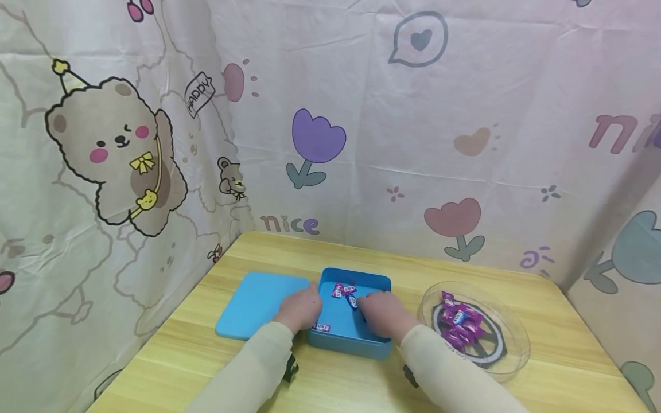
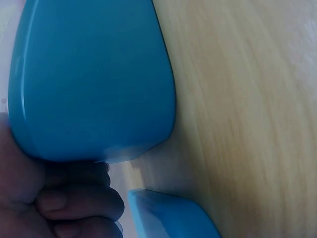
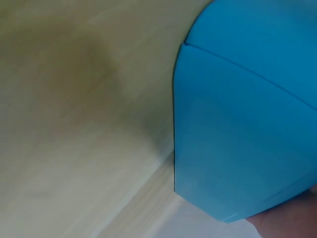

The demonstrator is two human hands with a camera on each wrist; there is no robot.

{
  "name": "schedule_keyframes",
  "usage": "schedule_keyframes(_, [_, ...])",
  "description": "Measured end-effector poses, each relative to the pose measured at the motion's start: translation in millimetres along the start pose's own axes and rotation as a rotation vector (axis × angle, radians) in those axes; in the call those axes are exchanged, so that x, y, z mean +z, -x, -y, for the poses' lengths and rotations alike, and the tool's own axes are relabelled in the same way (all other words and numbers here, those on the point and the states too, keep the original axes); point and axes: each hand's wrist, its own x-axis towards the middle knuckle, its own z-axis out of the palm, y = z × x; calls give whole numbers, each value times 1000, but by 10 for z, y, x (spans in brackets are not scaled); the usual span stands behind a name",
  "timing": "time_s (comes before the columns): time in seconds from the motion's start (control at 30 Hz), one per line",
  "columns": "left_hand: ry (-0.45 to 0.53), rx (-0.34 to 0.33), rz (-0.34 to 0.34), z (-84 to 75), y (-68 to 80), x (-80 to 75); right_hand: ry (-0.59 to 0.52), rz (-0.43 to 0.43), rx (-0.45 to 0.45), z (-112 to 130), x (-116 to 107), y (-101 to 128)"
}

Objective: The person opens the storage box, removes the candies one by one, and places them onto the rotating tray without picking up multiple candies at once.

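**Shallow blue box [image 1: 351, 347] between two hands**

The box sits on the worktop, probably light, stiff plastic and rather slippery; its two opposite side walls look the best hold, kept level so the loose wrapped candies [image 1: 338, 290] inside don't slide. The left hand [image 1: 302, 307] grips the left wall, fingers curled. The right hand [image 1: 384, 314] bends over the right wall; its fingertips are hidden, so I cannot tell whether they pinch the wall or a candy.

Left lies a flat blue lid [image 1: 253, 307]; right, a clear bowl [image 1: 518, 358] with a candy heap [image 1: 459, 330], all on the worktop [image 1: 341, 390].

The left wrist view shows curled fingers against the outer wall, which the head view conceals; only the head view shows the candies.
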Motion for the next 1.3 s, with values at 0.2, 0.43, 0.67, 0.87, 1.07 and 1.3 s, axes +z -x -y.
schedule_keyframes(0.2, [-8, 3, -4, 9, -6, 18, 24, -23, -14, 21, 40, 4])
schedule_keyframes(0.43, [4, 0, -1, 20, -2, 38, -73, -61, -35, -2, 81, 1])
schedule_keyframes(0.67, [30, -19, 3, 14, -5, 44, -191, -181, -24, -53, -100, 72])
schedule_keyframes(0.87, [22, -14, 4, 3, -8, 46, -291, -206, 54, -249, -252, 273])
schedule_keyframes(1.07, [21, -22, 7, -2, -25, 35, -315, -251, 106, -626, -298, 520])
schedule_keyframes(1.3, [24, -40, 15, -4, -20, 13, -325, -205, 161, -971, -243, 787])
